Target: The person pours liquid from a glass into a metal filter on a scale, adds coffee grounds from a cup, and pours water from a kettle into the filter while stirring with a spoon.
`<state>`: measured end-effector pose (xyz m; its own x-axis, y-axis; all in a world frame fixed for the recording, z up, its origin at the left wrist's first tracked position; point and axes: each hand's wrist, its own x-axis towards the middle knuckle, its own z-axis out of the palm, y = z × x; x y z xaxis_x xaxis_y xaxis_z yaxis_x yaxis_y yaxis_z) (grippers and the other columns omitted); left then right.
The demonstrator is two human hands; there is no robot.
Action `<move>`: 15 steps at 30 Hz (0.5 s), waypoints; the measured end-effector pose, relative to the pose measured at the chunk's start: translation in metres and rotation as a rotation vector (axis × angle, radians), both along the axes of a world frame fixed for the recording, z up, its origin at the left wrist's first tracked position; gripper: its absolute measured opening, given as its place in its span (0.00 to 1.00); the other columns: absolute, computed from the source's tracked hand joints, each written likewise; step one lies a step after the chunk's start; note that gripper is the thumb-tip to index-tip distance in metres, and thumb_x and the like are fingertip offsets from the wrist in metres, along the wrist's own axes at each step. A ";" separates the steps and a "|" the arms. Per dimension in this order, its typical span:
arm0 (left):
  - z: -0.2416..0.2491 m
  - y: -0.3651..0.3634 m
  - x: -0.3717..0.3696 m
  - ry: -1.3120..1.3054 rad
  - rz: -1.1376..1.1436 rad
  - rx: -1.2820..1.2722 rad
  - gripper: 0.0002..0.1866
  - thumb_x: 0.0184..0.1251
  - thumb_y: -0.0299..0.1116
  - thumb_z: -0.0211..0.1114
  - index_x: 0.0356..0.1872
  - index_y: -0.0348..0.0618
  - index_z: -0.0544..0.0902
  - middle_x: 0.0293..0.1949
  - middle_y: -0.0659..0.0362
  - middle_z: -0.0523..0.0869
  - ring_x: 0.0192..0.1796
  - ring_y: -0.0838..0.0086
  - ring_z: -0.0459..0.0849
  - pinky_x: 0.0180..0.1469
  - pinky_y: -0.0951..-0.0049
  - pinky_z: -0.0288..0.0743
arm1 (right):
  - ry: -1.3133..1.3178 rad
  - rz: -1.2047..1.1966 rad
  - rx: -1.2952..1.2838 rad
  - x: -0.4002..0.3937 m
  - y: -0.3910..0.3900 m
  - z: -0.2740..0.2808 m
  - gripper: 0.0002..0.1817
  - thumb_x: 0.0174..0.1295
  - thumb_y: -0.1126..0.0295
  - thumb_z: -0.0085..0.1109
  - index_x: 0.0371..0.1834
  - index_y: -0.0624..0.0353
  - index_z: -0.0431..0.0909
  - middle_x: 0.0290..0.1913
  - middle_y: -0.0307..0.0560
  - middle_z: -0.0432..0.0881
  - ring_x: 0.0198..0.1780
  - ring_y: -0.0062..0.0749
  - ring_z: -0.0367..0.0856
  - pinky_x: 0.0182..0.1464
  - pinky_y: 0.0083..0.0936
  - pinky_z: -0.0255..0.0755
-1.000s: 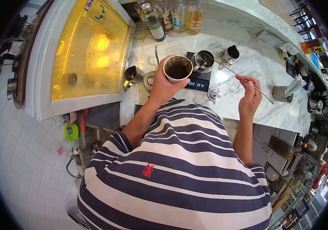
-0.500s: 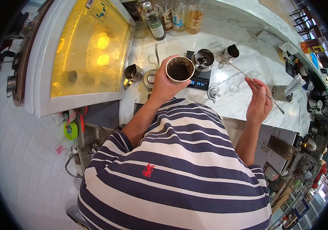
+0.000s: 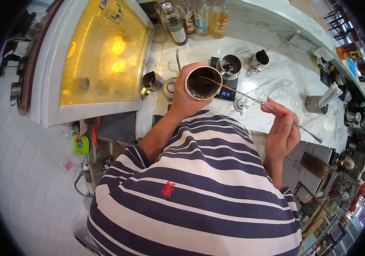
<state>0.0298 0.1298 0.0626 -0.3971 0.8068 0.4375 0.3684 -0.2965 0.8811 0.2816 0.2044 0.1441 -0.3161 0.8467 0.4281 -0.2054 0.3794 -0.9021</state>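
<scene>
My left hand [image 3: 183, 97] is wrapped round a cup [image 3: 193, 88] with a pale rim, tilted so its dark-coated inside shows. I cannot make out what the dark contents are. Between the fingers of my right hand [image 3: 282, 133] is a long bar spoon [image 3: 247, 97] with a twisted stem. Its far end reaches into the cup, while the other end points out to the lower right. Just beyond the cup, a metal pot [image 3: 221, 71] with dark bits inside stands on a black digital scale [image 3: 230, 94], partly covered by the cup. A round metal lid [image 3: 241, 103] lies nearby.
A metal pitcher [image 3: 152, 80] and a gooseneck kettle [image 3: 169, 88] stand to the left, by a yellow-lit glass-door fridge [image 3: 101, 64]. Another pitcher [image 3: 259, 61] is beyond the scale. Several bottles [image 3: 175, 27] line the back. A metal holder [image 3: 316, 104] stands at right.
My right hand has moved down and left, bringing the spoon's end from near the pot on the scale into the cup. The cup has tilted and shifted slightly right in view.
</scene>
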 end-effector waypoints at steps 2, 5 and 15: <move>0.002 -0.001 -0.001 0.032 0.015 0.015 0.45 0.42 0.21 0.84 0.67 0.40 0.72 0.63 0.51 0.80 0.63 0.62 0.82 0.67 0.65 0.75 | -0.066 -0.014 0.078 -0.006 -0.003 0.001 0.21 0.84 0.68 0.35 0.50 0.72 0.79 0.44 0.63 0.89 0.49 0.48 0.90 0.68 0.56 0.74; 0.006 -0.003 -0.002 0.093 0.025 0.027 0.44 0.46 0.21 0.84 0.67 0.39 0.71 0.63 0.50 0.81 0.62 0.66 0.84 0.66 0.66 0.77 | -0.102 -0.033 0.163 -0.015 -0.008 0.003 0.21 0.84 0.68 0.36 0.47 0.71 0.81 0.40 0.61 0.90 0.49 0.47 0.91 0.68 0.57 0.74; 0.006 -0.004 -0.002 0.130 0.039 0.022 0.44 0.46 0.22 0.85 0.67 0.39 0.71 0.63 0.50 0.81 0.63 0.65 0.83 0.66 0.65 0.76 | -0.117 -0.001 0.231 -0.023 -0.008 0.001 0.19 0.83 0.70 0.39 0.47 0.71 0.81 0.42 0.60 0.90 0.48 0.47 0.91 0.69 0.57 0.72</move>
